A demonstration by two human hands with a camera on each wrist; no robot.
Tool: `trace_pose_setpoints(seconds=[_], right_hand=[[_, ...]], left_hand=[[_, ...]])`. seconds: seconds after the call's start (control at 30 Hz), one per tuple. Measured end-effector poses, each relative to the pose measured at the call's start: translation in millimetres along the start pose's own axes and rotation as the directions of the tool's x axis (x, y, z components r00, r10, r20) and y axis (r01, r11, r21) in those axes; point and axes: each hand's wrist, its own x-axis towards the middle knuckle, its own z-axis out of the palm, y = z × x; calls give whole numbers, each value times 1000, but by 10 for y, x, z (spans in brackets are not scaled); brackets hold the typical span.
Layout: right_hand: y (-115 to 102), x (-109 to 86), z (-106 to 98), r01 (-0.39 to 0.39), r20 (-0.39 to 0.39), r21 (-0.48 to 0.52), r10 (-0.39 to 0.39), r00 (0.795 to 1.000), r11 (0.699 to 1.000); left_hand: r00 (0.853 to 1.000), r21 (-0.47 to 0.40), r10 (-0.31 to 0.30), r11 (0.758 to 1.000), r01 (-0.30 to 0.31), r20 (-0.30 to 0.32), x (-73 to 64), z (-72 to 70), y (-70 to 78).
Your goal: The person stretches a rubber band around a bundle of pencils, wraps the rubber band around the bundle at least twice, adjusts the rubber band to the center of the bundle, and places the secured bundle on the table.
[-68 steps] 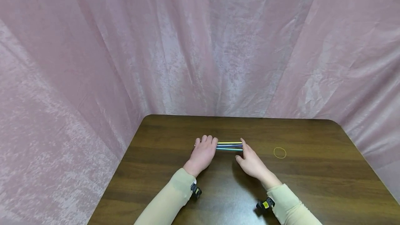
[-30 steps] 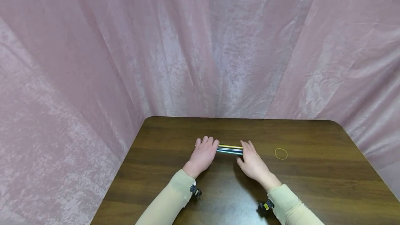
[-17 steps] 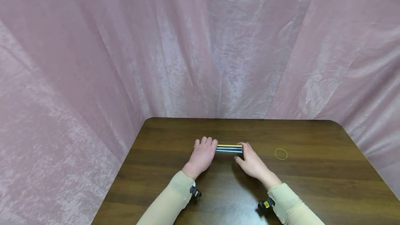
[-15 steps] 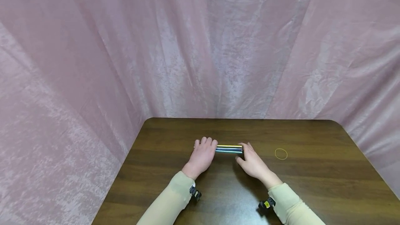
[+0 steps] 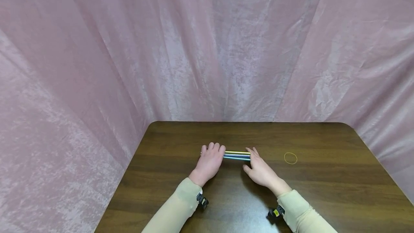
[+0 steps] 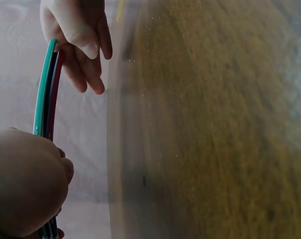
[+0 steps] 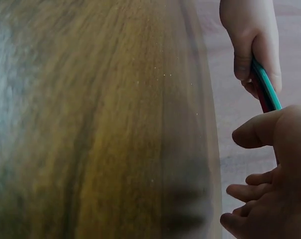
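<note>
My left hand (image 5: 209, 161) grips a small bundle of pencils (image 5: 237, 155), held level above the table. In the left wrist view the pencils (image 6: 45, 94) show teal, dark and deep red sides, lying close together; the left hand covers their other end. My right hand (image 5: 260, 171) is at the bundle's right end, its palm side against the pencil tips and its fingers extended. The right wrist view shows its thumb standing apart from the fingers, none of them curled round the pencils (image 7: 266, 84).
A thin yellow rubber band (image 5: 290, 158) lies on the brown wooden table (image 5: 323, 190), right of the right hand. Behind the table's far edge hangs a pink curtain (image 5: 194, 46).
The pencils, spread slightly apart at first, now sit closer together with their ends more even. The right hand has shifted slightly at their ends; the left keeps its grip.
</note>
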Motion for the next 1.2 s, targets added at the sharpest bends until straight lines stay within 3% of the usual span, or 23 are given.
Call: trace_pose_setpoints(seconds=[0.3,0.67,0.8,1.03,1.2], right_hand=[[-35,-1,0,-40,-58,21,42,997,999],[-54,7,16,-54,-55,1,54,997,999],[-68,20,15,-56,-50,-6,56,997,998],[-119,37,17,-63,-42,-1,62,997,998],[-119,37,23,-82,-19,-1,82,996,997]], left_hand=[[999,-21,-20,1000,21,30,-6,-35,-12],[1000,-21,-20,1000,20,1,-3,-57,-2],[1000,-46,-15,999,16,11,-5,-55,-33],[996,-121,-5,993,15,84,-30,-77,-64],[998,-130,-5,991,12,59,-31,-57,-65]])
